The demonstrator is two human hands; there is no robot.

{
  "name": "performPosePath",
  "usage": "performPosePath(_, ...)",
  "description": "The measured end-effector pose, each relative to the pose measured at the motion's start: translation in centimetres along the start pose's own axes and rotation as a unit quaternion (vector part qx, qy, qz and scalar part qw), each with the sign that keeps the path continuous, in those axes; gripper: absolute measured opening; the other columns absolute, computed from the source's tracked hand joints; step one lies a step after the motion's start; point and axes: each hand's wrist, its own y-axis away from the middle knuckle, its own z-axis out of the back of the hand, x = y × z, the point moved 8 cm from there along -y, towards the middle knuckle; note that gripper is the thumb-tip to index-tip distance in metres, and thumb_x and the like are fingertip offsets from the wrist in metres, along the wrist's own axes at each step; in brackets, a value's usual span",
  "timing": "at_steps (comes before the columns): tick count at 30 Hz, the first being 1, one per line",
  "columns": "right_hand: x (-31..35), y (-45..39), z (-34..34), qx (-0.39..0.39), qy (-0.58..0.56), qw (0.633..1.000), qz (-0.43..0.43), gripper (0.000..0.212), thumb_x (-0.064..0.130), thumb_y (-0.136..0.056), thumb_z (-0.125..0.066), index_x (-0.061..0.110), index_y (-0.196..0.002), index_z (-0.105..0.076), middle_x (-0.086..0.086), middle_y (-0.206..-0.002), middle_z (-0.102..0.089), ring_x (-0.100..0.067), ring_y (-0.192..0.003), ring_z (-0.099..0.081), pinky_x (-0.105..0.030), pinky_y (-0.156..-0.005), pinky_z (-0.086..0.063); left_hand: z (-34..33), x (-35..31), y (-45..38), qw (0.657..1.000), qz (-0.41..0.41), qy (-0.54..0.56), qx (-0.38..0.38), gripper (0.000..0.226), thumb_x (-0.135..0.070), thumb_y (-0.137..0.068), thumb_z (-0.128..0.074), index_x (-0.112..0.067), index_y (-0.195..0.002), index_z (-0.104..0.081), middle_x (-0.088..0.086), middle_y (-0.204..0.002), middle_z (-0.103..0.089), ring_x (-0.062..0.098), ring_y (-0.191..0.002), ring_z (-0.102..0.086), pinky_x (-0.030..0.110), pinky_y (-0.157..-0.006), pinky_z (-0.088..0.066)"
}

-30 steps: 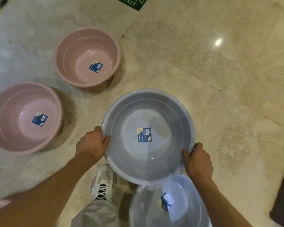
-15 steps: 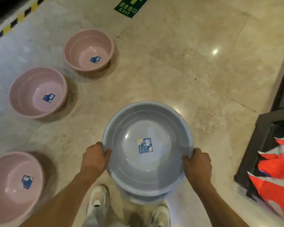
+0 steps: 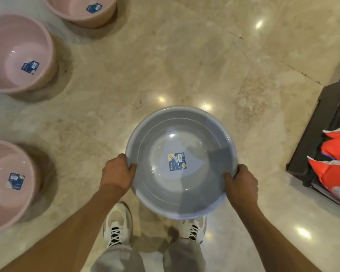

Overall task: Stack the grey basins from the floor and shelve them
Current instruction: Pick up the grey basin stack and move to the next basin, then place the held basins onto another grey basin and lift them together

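A round grey basin (image 3: 182,185) with a blue label in its bottom is held level above the marble floor, in front of my feet. My left hand (image 3: 118,172) grips its left rim, thumb over the edge. My right hand (image 3: 240,184) grips the right rim the same way. I cannot tell whether more grey basins are nested under it.
Three pink basins stand on the floor at the left: one far (image 3: 73,10), one middle (image 3: 6,42), one near (image 3: 2,205). A dark low shelf (image 3: 320,122) with red and white packets (image 3: 336,173) is at the right edge. My two shoes show below the basin.
The grey basin has come up and over a second grey one that lay by my feet, which is no longer seen. The view has risen and swung right, and the shelf came into sight.
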Motion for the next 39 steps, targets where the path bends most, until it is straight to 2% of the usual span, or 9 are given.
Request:
performPosePath(5, 0.1, 0.2, 0.0, 0.006, 0.011, 1.0, -0.006, 0.027, 0.033, -0.089, -0.058, 0.011, -0.104, -0.057, -0.008, -0.091, -0.063, -0.028, -0.076, -0.053, -0.034, -0.064, -0.042, 0.5, 0.4, 0.7, 1.0, -0.006, -0.008, -0.001, 0.03, -0.037, -0.091, -0.057, -0.007, -0.093, -0.062, 0.011, -0.082, -0.066, 0.032, -0.075, -0.06, 0.036, -0.067, -0.047)
performPosePath(11, 1.2, 0.4, 0.7, 0.013, 0.013, 1.0, 0.006, 0.045, 0.043, -0.089, -0.059, 0.014, -0.123, -0.055, 0.0, -0.092, -0.059, -0.024, -0.079, -0.054, -0.035, -0.066, -0.046, 2.0, 0.6, 0.7, 1.0, 0.004, 0.003, -0.01, 0.034, -0.044, -0.09, -0.059, -0.012, -0.1, -0.061, 0.011, -0.095, -0.07, 0.034, -0.086, -0.064, 0.043, -0.076, -0.055)
performPosePath(14, 1.5, -0.3, 0.2, 0.035, 0.016, 0.999, 0.003, 0.057, 0.053, -0.088, -0.057, 0.019, -0.135, -0.05, -0.004, -0.116, -0.068, -0.029, -0.101, -0.063, -0.042, -0.078, -0.053, 1.2, 1.1, -0.1, 0.999, 0.029, -0.005, 0.017, 0.048, -0.052, -0.087, -0.061, -0.015, -0.118, -0.059, 0.01, -0.11, -0.069, 0.034, -0.099, -0.065, 0.041, -0.079, -0.051)
performPosePath(17, 1.2, -1.3, -1.0, 0.054, 0.024, 0.998, -0.006, 0.064, 0.056, -0.088, -0.057, 0.02, -0.139, -0.046, -0.006, -0.127, -0.066, -0.031, -0.116, -0.059, -0.044, -0.085, -0.05, -0.5, 2.1, -1.2, 0.997, 0.058, -0.027, 0.043, 0.067, -0.059, -0.085, -0.06, -0.01, -0.13, -0.052, 0.015, -0.124, -0.064, 0.037, -0.113, -0.06, 0.044, -0.087, -0.049)
performPosePath(26, 0.0, -4.4, -5.1, 0.089, 0.019, 0.995, -0.037, 0.07, 0.055, -0.085, -0.061, 0.017, -0.141, -0.04, -0.009, -0.127, -0.065, -0.035, -0.114, -0.06, -0.043, -0.082, -0.047, -4.7, 3.4, -3.9, 0.995, 0.081, 0.042, 0.041, 0.079, -0.062, -0.081, -0.064, -0.012, -0.139, -0.043, 0.014, -0.127, -0.064, 0.037, -0.116, -0.06, 0.045, -0.091, -0.049)
performPosePath(30, -0.3, -6.5, -6.4, 0.115, -0.006, 0.992, -0.06, 0.073, 0.051, -0.084, -0.065, 0.015, -0.142, -0.037, -0.015, -0.128, -0.063, -0.039, -0.113, -0.059, -0.046, -0.089, -0.048, -6.3, 3.3, -5.5, 0.989, 0.073, 0.107, 0.067, 0.064, -0.058, -0.081, -0.067, -0.018, -0.128, -0.049, 0.0, -0.101, -0.065, 0.023, -0.089, -0.063, 0.028, -0.07, -0.046)
performPosePath(33, 0.4, -7.9, -7.7, 0.143, -0.049, 0.987, -0.056, 0.067, 0.042, -0.086, -0.067, 0.013, -0.14, -0.039, -0.018, -0.126, -0.063, -0.04, -0.109, -0.06, -0.046, -0.09, -0.049, -7.5, 3.1, -6.7, 0.971, 0.089, 0.202, 0.094, 0.053, -0.048, -0.082, -0.071, -0.022, -0.123, -0.049, -0.01, -0.092, -0.06, 0.01, -0.079, -0.06, 0.021, -0.062, -0.047)
performPosePath(35, 0.9, -8.8, -8.2, 0.148, -0.065, 0.985, -0.054, 0.058, 0.035, -0.086, -0.068, 0.01, -0.134, -0.045, -0.017, -0.119, -0.063, -0.038, -0.101, -0.06, -0.045, -0.085, -0.051, -7.7, 3.1, -7.4, 0.969, 0.094, 0.209, 0.094, 0.044, -0.038, -0.086, -0.071, -0.019, -0.119, -0.049, -0.009, -0.09, -0.059, 0.01, -0.077, -0.059, 0.024, -0.063, -0.048)
performPosePath(39, 0.9, -9.2, -8.3, 0.169, -0.11, 0.975, -0.088, 0.049, 0.016, -0.085, -0.068, 0.007, -0.129, -0.049, -0.019, -0.114, -0.064, -0.041, -0.1, -0.062, -0.056, -0.088, -0.054, -7.0, 3.5, -7.2, 0.968, 0.107, 0.204, 0.096, 0.035, -0.024, -0.09, -0.067, -0.012, -0.117, -0.049, 0.003, -0.1, -0.061, 0.023, -0.085, -0.06, 0.034, -0.075, -0.051)
